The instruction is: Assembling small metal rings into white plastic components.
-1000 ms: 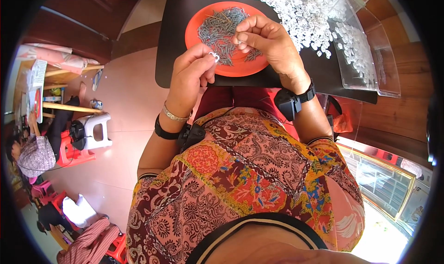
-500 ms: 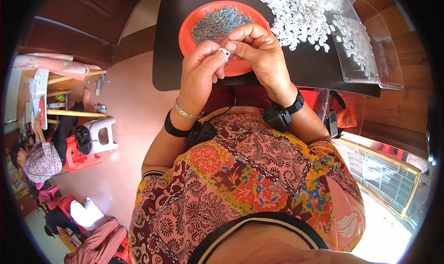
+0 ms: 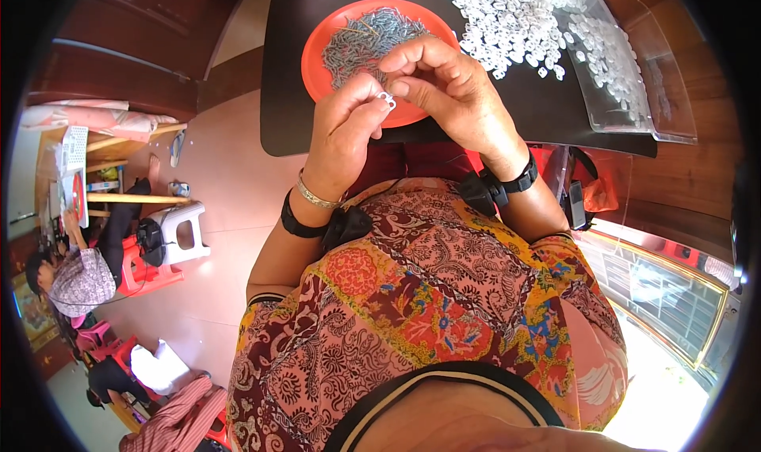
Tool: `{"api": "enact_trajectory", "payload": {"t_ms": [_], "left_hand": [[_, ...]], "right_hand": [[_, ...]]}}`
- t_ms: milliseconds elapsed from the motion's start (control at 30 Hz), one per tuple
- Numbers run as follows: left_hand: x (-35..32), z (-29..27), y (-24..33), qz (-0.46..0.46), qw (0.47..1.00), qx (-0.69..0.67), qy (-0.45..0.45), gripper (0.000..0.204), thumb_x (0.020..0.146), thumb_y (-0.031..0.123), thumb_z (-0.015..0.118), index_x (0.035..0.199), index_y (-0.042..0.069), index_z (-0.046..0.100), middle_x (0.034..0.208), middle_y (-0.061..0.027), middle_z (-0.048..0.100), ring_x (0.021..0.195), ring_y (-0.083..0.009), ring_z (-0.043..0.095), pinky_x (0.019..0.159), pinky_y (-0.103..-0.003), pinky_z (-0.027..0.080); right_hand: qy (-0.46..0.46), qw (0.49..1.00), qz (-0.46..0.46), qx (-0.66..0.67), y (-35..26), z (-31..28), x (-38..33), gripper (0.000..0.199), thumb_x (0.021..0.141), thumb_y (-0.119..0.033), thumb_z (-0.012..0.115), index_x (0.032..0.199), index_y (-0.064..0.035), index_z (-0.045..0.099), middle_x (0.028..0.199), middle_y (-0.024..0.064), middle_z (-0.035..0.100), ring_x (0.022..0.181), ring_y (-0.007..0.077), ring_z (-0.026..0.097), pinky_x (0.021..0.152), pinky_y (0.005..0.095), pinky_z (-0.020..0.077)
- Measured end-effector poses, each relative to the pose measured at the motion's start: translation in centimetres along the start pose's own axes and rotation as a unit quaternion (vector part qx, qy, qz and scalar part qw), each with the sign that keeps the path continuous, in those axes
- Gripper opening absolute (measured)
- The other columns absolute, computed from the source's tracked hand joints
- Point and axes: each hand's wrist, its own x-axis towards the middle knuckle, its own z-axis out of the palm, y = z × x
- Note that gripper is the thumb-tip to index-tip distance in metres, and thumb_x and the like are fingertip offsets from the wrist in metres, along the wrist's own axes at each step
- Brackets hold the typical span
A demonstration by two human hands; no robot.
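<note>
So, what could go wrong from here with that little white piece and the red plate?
The white plastic clip is pinched near the fingertips of the left hand, so it might slip and drop.

The red plate sits near the table's front edge; a bump could shift it and spill the grey nail-like pins.

The pile of white clips lies loose, so a stray sweep could scatter it.

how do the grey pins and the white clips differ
The grey pins are thin and straight; the white clips are wider and looped.
The grey pins lie heaped on a red plate; the white clips spread across a black table.
Both are small and numerous.
</note>
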Motion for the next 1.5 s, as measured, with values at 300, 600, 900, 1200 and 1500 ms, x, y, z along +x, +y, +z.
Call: {"api": "enact_trajectory", "payload": {"t_ms": [300, 600, 900, 1200, 1500], "left_hand": [[-0.2, -0.1, 0.1, -0.013, 1.000, -0.001, -0.017, 0.018, 0.088, 0.014, 0.048, 0.075, 0.002, 0.050, 0.062, -0.0002, 0.045, 0.056, -0.0079, 0.041, 0.052, -0.023, 0.032], [-0.6, 0.1, -0.4, 0.004, 1.000, 0.018, -0.004, 0.018, 0.090, 0.014, 0.050, 0.076, 0.002, 0.050, 0.062, 0.0004, 0.046, 0.056, -0.0065, 0.040, 0.052, -0.021, 0.033], [-0.7, 0.7, -0.8, 0.000, 1.000, 0.020, 0.013, 0.018, 0.090, 0.015, 0.051, 0.079, 0.000, 0.052, 0.063, 0.0003, 0.048, 0.056, -0.0058, 0.041, 0.053, -0.020, 0.032], [-0.5, -0.1, -0.1, -0.041, 0.993, -0.098, 0.053, 0.013, 0.087, 0.007, 0.049, 0.074, 0.002, 0.050, 0.062, -0.0003, 0.046, 0.056, -0.0066, 0.040, 0.053, -0.022, 0.034], [-0.1, 0.6, -0.3, -0.056, 0.984, -0.162, 0.040, 0.012, 0.086, 0.004, 0.048, 0.075, 0.002, 0.049, 0.061, -0.0001, 0.043, 0.056, -0.0073, 0.038, 0.052, -0.023, 0.032]], "right_hand": [[-0.006, 0.999, 0.023, 0.024, -0.1, -0.2, -0.4, 0.016, 0.089, 0.003, 0.057, 0.104, -0.0010, 0.058, 0.093, 0.0039, 0.064, 0.090, 0.0093, 0.060, 0.082, 0.0235, 0.0489], [0.018, 1.000, -0.003, -0.002, 0.6, 0.5, -0.9, 0.011, 0.088, 0.004, 0.058, 0.098, -0.0019, 0.058, 0.092, 0.0016, 0.062, 0.089, 0.0085, 0.060, 0.080, 0.0226, 0.0501], [0.060, 0.993, -0.057, -0.086, 1.1, 0.8, -1.1, 0.005, 0.084, 0.002, 0.063, 0.087, -0.0014, 0.059, 0.080, 0.0052, 0.062, 0.075, 0.0103, 0.062, 0.067, 0.0240, 0.0501], [0.200, 0.913, -0.007, -0.357, 0.0, -8.8, -2.1, 0.013, 0.085, -0.013, 0.063, 0.095, -0.0068, 0.069, 0.091, 0.0079, 0.069, 0.077, 0.0212, 0.067, 0.067, 0.0296, 0.0524], [0.128, 0.801, 0.082, -0.578, 1.0, -16.0, -2.8, 0.020, 0.082, -0.018, 0.063, 0.097, -0.0059, 0.068, 0.089, 0.0106, 0.067, 0.078, 0.0243, 0.065, 0.071, 0.0318, 0.0495]]}}
